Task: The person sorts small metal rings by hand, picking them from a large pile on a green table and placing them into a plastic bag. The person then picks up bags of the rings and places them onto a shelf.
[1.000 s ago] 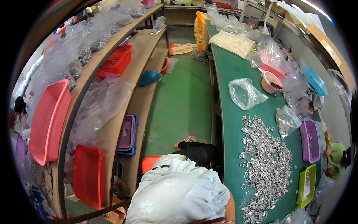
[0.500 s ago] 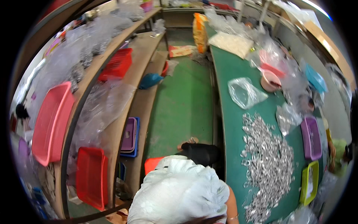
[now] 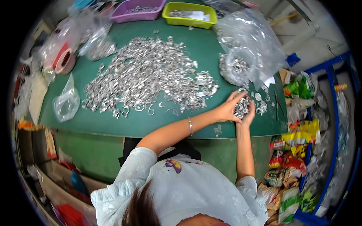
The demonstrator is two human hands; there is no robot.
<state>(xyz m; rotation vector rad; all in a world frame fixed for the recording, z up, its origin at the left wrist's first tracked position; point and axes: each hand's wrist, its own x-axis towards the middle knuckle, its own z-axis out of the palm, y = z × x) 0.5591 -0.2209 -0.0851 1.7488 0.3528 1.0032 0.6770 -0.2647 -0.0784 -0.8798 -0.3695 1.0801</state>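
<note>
Both my hands are cupped together above the right part of the green table, around a clump of small silvery metal pieces [image 3: 241, 108]. My left hand [image 3: 227, 110] reaches across from the left, a bangle on its wrist, its fingers curled over the clump. On the clump's right side is my right hand [image 3: 249, 116], fingers bent around it. Just beyond them stands a clear plastic bag [image 3: 234, 71] with more such pieces inside. A wide heap of the same pieces [image 3: 143, 71], some shaped like rings or crescents, spreads to the left.
A purple basket [image 3: 137, 11] and a lime-green basket [image 3: 189, 15] line the far edge. Dark-handled pliers [image 3: 279, 105] lie right of my hands. An open clear bag [image 3: 66, 103] and a pink bowl [image 3: 65, 62] are at left. A blue rack [image 3: 329, 94] stands at right.
The view has swung from the aisle and shelves to the table. Both hands now show, cupped around metal pieces; before, only part of an arm was visible at the lower edge.
</note>
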